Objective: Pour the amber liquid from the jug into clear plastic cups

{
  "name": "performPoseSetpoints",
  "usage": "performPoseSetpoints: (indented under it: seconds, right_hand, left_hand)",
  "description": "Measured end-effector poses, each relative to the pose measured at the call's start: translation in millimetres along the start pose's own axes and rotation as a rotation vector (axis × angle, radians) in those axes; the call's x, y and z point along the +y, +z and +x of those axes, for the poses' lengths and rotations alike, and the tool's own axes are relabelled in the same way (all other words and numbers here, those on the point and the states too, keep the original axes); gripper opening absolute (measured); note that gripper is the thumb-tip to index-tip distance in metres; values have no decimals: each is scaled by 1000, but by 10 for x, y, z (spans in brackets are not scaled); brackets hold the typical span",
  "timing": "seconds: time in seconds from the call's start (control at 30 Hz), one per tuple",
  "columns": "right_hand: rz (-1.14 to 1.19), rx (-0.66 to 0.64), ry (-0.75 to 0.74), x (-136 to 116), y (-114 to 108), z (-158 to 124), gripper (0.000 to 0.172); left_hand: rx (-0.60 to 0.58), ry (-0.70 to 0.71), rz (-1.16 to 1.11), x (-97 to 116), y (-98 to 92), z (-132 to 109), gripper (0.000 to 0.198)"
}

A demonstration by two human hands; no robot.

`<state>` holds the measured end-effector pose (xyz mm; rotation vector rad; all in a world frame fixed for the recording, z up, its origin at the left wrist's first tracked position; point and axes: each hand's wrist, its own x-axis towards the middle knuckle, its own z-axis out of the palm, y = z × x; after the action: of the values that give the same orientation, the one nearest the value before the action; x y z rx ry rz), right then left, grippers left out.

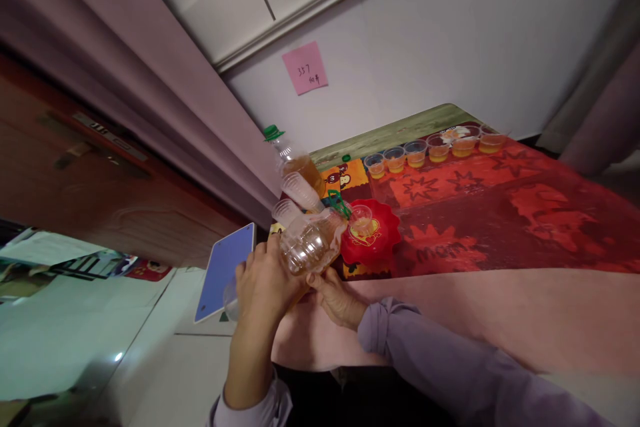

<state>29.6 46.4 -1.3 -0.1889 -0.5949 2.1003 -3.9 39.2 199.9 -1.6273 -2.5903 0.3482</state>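
Observation:
A clear plastic bottle (311, 243) with a green handle by its neck is tilted, its mouth over a plastic cup (361, 219) on a red scalloped plate (387, 243). My left hand (265, 280) is wrapped round the bottle's body near its base. Low on the near side, my right hand (336, 295) grips the same bottle, its thumb against the plastic. Amber liquid shows in the bottle and some in the cup. Behind the bottle are stacks of clear cups (303, 191), leaning.
A second bottle (303, 167) of amber liquid, green-capped, stands at the back left. Several partly filled cups (439, 148) line the table's far edge. A green cap (346, 157) lies nearby. A blue board (225, 273) is left of the table; a pink note (305, 68) hangs on the wall.

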Motion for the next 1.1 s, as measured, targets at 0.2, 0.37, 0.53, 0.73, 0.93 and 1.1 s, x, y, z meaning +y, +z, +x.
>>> performPoseSetpoints:
  seconds: [0.2, 0.37, 0.53, 0.73, 0.93, 1.1]
  right_hand:
    - [-8, 20, 22, -40, 33, -13, 69]
    - [-9, 6, 42, -70, 39, -21, 69]
    - [-15, -7, 57, -92, 45, -33, 71]
    - [-18, 23, 16, -76, 54, -19, 66]
    - [-42, 24, 29, -65, 49, -18, 69]
    - [-123, 95, -59, -92, -7, 43, 73]
  left_hand:
    - [8, 10, -9, -4, 2, -10, 64]
    - [23, 16, -11, -2, 1, -12, 64]
    - [8, 7, -11, 4, -10, -19, 65]
    - [29, 13, -25, -31, 34, -4, 66]
    - [66, 40, -33, -65, 71, 13, 62]
    - [149, 50, -173, -235, 310, 81, 74]
